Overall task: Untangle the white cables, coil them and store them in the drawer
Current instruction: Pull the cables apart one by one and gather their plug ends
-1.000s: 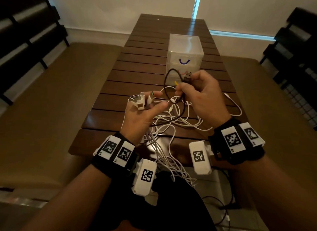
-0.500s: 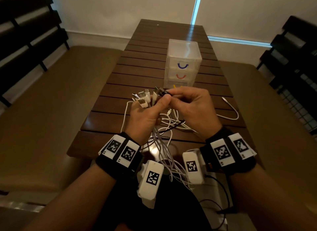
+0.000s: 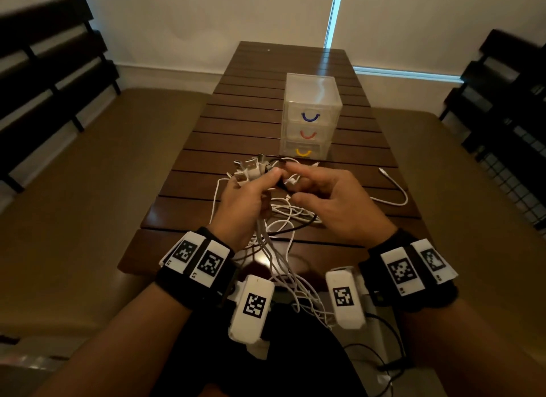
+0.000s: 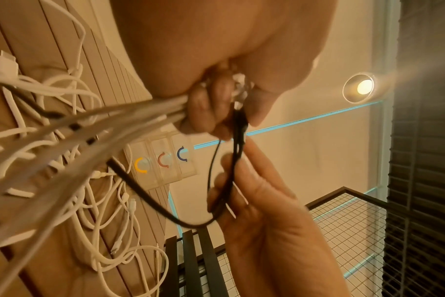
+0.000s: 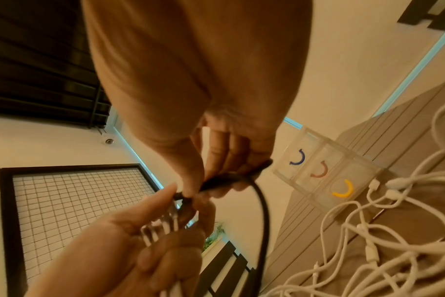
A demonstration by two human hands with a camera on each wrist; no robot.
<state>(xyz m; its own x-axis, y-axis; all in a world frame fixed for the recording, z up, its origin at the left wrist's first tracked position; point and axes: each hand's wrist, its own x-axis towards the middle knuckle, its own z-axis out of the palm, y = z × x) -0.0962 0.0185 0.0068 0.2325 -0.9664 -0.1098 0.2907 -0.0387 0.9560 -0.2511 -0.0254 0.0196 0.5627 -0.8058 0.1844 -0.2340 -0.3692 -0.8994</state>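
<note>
My left hand (image 3: 260, 184) grips a bundle of white cables (image 4: 130, 114) just above the table. Their USB plugs (image 3: 251, 167) fan out past its fingers. The rest of the white cables lie as a tangle (image 3: 285, 212) on the table and hang over its near edge. My right hand (image 3: 298, 184) is close beside the left and pinches a black cable (image 5: 231, 178) near its plug. That black cable (image 4: 238, 132) runs up against the left thumb and loops down below the right hand. The clear drawer unit (image 3: 310, 113) stands behind the hands, all three drawers closed.
One loose white cable (image 3: 394, 190) curves on the slatted wooden table (image 3: 260, 80) to the right of my hands. Brown benches run along both sides of the table. Dark slatted backrests and a wire-mesh panel (image 5: 76, 201) stand at the sides.
Both hands came down toward the table. The right hand brought the raised black cable loop over to the plugs in the left hand, and the two hands now meet.
</note>
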